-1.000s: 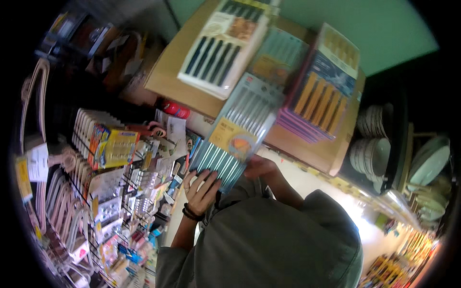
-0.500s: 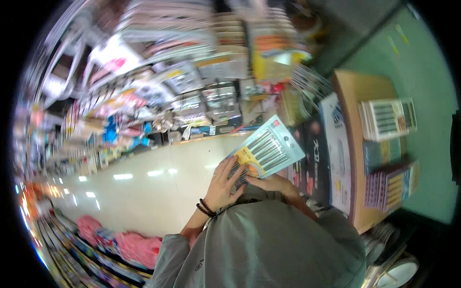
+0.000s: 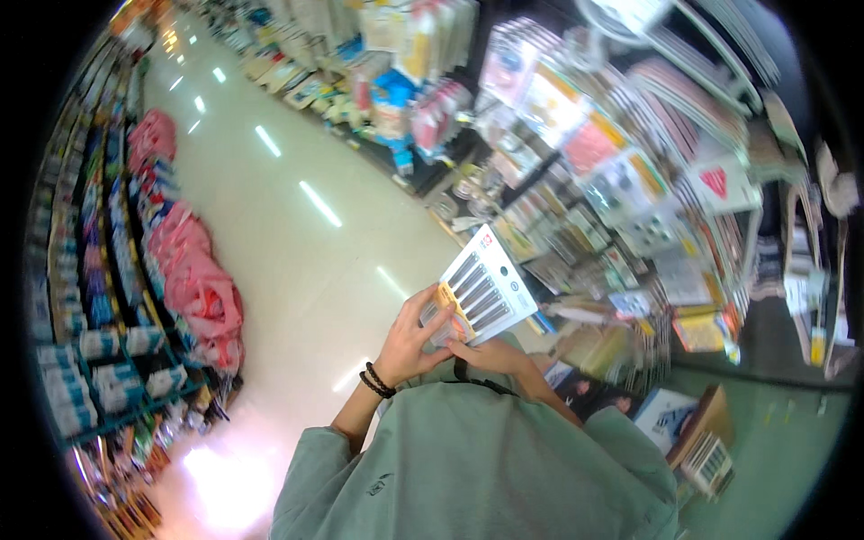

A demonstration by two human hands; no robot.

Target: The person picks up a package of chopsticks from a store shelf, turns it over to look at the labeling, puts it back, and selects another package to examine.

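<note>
Both my hands hold a flat white hang-card pack (image 3: 504,297) in front of my body. Several slim dark rods show on it side by side, with a yellow and orange panel at its lower left; what the rods are I cannot tell. My left hand (image 3: 416,340), with dark beaded bands at the wrist, grips the pack's lower left side, fingers over the front. My right hand (image 3: 495,355) is closed on the bottom edge, thumb on the front. The pack tilts, with its punched hole toward the upper right.
Racks of hanging packaged goods (image 3: 621,180) fill the right side. A pale shiny aisle floor (image 3: 297,261) runs to the far left. Pink cloth (image 3: 198,270) lies along the left shelves (image 3: 99,270). At the lower right a cardboard box (image 3: 706,414) stands near green flooring (image 3: 756,486).
My view has swung round to the right, so the aisle and left shelves show more and the racks now stand at the right. The pack stays in both hands.
</note>
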